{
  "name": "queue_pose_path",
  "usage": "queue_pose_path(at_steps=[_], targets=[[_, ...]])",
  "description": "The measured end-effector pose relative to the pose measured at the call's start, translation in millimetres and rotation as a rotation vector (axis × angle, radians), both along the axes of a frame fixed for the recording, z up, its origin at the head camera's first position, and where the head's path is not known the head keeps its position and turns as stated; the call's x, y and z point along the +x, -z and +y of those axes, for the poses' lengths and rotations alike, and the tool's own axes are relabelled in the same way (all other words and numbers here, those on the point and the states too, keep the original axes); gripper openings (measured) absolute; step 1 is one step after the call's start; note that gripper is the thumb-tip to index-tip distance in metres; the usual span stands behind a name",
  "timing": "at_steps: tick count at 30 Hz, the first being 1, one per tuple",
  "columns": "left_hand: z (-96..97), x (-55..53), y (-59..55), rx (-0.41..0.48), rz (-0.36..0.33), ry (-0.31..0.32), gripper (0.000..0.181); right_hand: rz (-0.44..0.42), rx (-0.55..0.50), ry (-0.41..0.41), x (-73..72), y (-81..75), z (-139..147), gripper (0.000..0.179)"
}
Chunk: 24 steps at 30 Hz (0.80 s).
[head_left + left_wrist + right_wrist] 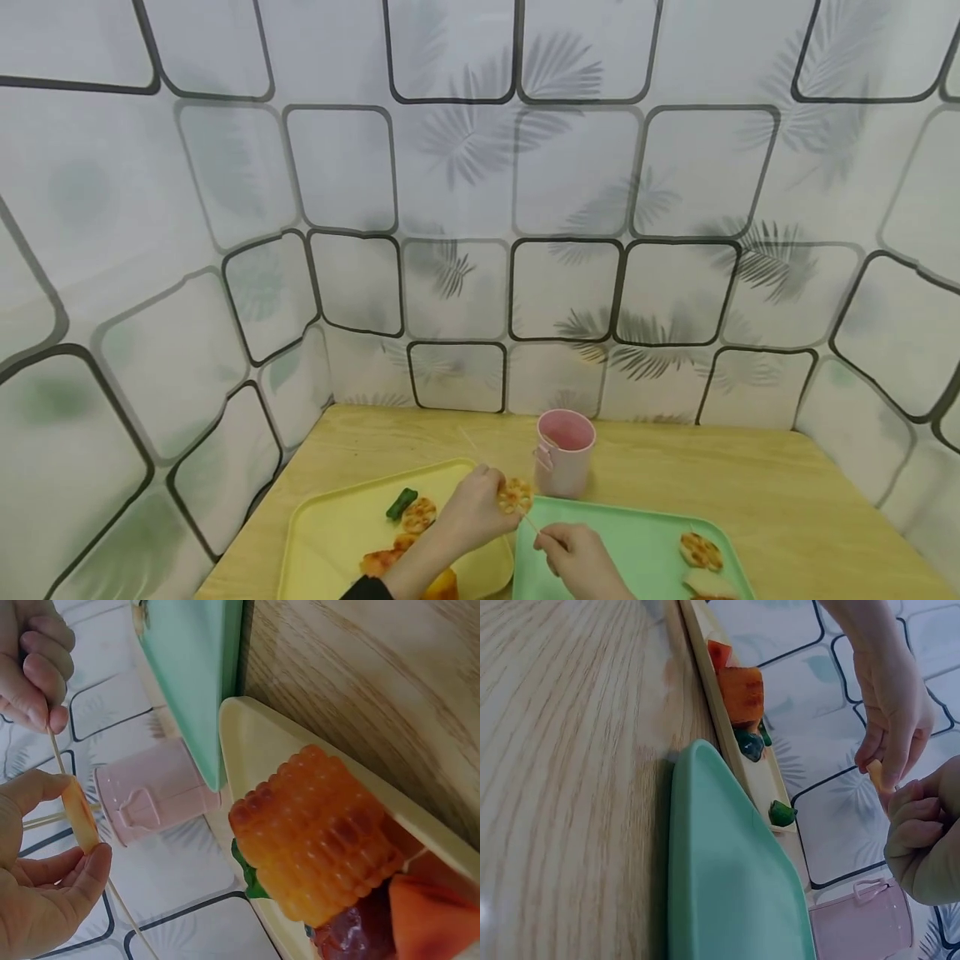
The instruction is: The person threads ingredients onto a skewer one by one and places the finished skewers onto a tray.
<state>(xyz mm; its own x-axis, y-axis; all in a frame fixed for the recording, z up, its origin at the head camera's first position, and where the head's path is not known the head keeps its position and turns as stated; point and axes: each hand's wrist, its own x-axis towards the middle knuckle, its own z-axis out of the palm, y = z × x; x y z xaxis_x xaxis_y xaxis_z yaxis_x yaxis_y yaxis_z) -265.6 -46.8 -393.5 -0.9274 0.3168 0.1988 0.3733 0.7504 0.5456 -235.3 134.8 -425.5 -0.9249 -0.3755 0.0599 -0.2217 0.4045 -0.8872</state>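
Note:
My left hand (477, 506) pinches a browned, round lotus root slice (515, 496) by its edges between thumb and fingers, over the gap between two trays. My right hand (577, 557) grips a thin wooden skewer (531, 523) near one end. In the left wrist view the skewer runs from the right hand (34, 664) to the slice (79, 815), and its length shows again on the far side. In the right wrist view both hands are close together, with the slice (876, 776) edge-on between them.
A yellow tray (322, 533) at left holds toy foods: a corn piece (311, 832), another lotus slice (418, 516) and a green piece (402, 503). The green tray (637, 533) carries a lotus slice (701, 551) and a pale piece (708, 582). Behind stands a pink bucket (564, 467) with sticks inside.

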Motion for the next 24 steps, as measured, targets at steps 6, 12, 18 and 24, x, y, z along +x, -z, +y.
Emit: queue_pose_path(at_steps=[6, 12, 18, 24], targets=[[0.9, -1.1, 3.5, 0.01, -0.03, 0.011, 0.035, -0.145, -0.149, -0.056, -4.0, 2.6, 1, 0.027], [-7.3, -4.7, -1.5, 0.002, -0.033, 0.054, 0.042, -0.075, -0.12, -0.011, -2.9, 1.0, 3, 0.026], [-56.7, -25.0, -10.0, -0.036, -0.024, -0.028, 0.047, -0.033, -0.061, 0.105, -0.8, -4.3, 25, 0.024], [-112.3, -38.2, 12.1, -0.072, -0.119, -0.202, 0.031, -0.141, -0.06, 0.154, 5.5, 0.4, 48, 0.027]])
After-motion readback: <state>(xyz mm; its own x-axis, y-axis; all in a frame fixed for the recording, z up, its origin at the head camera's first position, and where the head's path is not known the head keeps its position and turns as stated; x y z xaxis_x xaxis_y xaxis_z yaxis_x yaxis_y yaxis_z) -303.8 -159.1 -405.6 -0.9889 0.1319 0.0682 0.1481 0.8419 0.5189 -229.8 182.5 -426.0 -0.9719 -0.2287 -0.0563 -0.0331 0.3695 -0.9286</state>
